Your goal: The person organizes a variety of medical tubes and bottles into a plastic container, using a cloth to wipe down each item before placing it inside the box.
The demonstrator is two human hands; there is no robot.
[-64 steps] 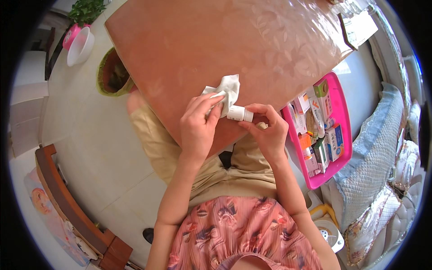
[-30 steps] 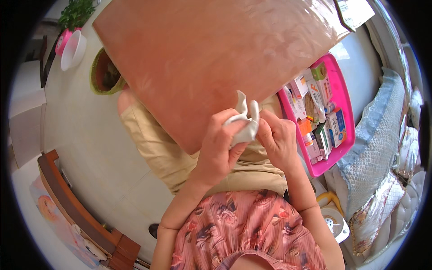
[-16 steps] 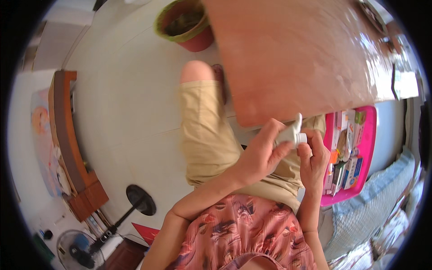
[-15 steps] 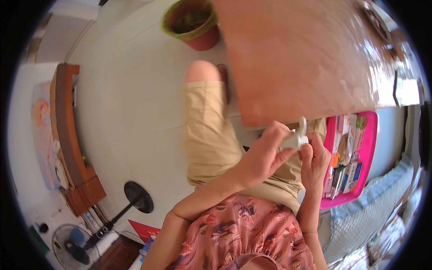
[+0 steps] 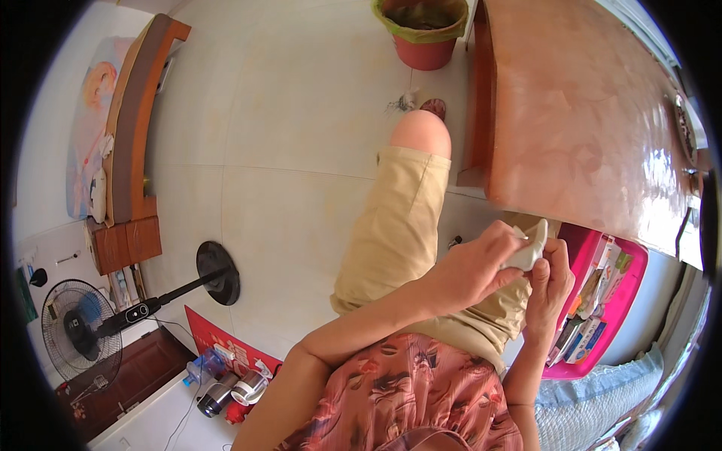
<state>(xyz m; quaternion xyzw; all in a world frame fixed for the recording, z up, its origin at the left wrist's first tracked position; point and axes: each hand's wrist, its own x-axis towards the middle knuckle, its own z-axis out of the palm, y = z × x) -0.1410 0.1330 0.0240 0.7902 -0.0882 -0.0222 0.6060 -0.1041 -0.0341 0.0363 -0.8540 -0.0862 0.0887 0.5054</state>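
Over my lap, my left hand [image 5: 485,259] and my right hand [image 5: 549,282] hold a small white crumpled piece [image 5: 533,248] between them. It looks like paper or thin cloth, but its exact kind is unclear. Fingers of my left hand are closed on its left side; on its right side, the thumb and fingers of my right hand pinch it. Part of the piece sticks up above the fingers, and the rest is hidden by them. Right of my right hand is a pink tray [image 5: 635,301] filled with several small boxes and packets.
A brown table [image 5: 571,113] stands ahead on the right, its near corner just beyond my hands. A red bin [image 5: 425,54] with a greenish liner is at the far side. On the left stand a black fan [image 5: 83,331] and a wooden bench [image 5: 135,128].
The view has swung left, so the table, bin and tray sit farther right in the picture. Both hands still grip the white piece, which now looks more bunched.
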